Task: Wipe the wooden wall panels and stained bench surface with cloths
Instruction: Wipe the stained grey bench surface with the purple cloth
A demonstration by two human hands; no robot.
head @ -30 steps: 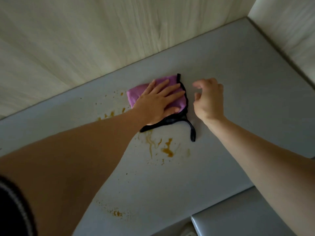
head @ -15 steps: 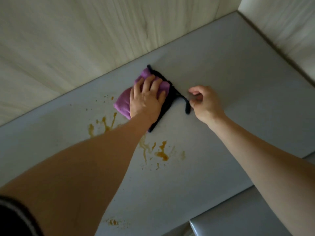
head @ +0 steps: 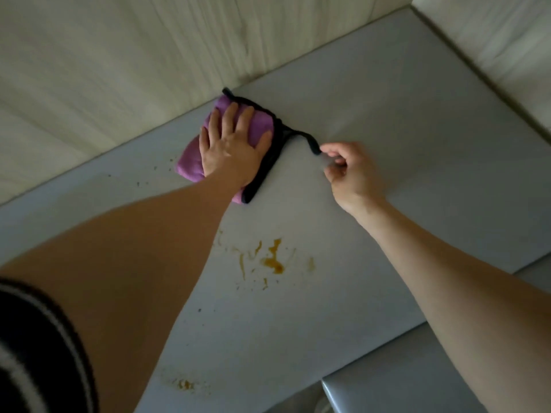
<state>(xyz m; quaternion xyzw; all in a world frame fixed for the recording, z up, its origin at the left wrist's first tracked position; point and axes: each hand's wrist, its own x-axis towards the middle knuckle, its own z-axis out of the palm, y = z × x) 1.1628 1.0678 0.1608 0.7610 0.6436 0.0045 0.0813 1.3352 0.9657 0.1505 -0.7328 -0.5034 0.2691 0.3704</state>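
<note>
Purple cloth: L hand spread flat, pressing it to grey bench for wiping; R hand pinching black trim loop, prob. to tension/straighten; orange stains unwiped.

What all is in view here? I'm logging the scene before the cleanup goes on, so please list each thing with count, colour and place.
cloth: one, purple with black trim and a black loop, on the bench by the wall
bench: one, grey, fills the middle of the view
stains: several, orange-brown, main patch on the bench nearer the person than the cloth, smaller specks left of the cloth and near the front edge
wall panels: two visible, pale wood, behind the bench and at its right end
grey surface: one, bottom right corner
sleeve: one, black with pale stripes, bottom left
left hand: flat on the cloth
right hand: pinches the cloth's loop
</note>
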